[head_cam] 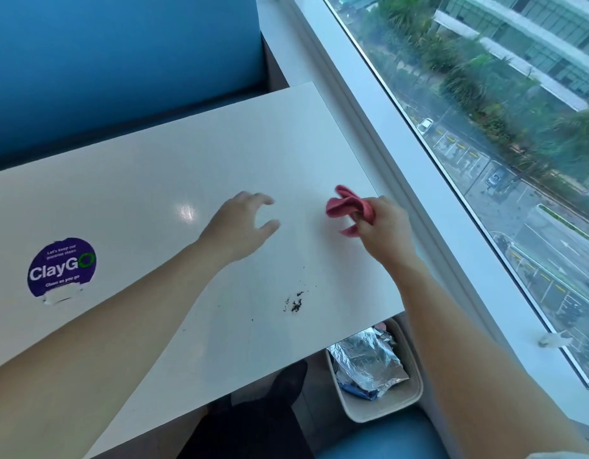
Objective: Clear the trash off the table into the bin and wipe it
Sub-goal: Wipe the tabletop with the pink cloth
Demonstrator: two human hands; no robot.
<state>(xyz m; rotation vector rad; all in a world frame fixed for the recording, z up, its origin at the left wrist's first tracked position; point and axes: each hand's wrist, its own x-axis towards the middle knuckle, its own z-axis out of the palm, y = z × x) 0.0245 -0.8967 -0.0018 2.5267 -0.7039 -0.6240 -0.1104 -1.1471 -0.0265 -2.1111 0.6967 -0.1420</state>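
Gripping a pink cloth (347, 207), the right hand (384, 226) hovers over the table (154, 180); left hand (241, 226) spread, grasping nothing.

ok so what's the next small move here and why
Probably bring the pink cloth, held in the right hand, onto the dark crumbs near the table edge and sweep them toward the bin below, which already holds wrappers.

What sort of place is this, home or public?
Probably a shared canteen or pantry upstairs: the table bears a ClayGo sticker urging "Clean as you go", a blue booth seat stands behind it, and the window overlooks a road below.
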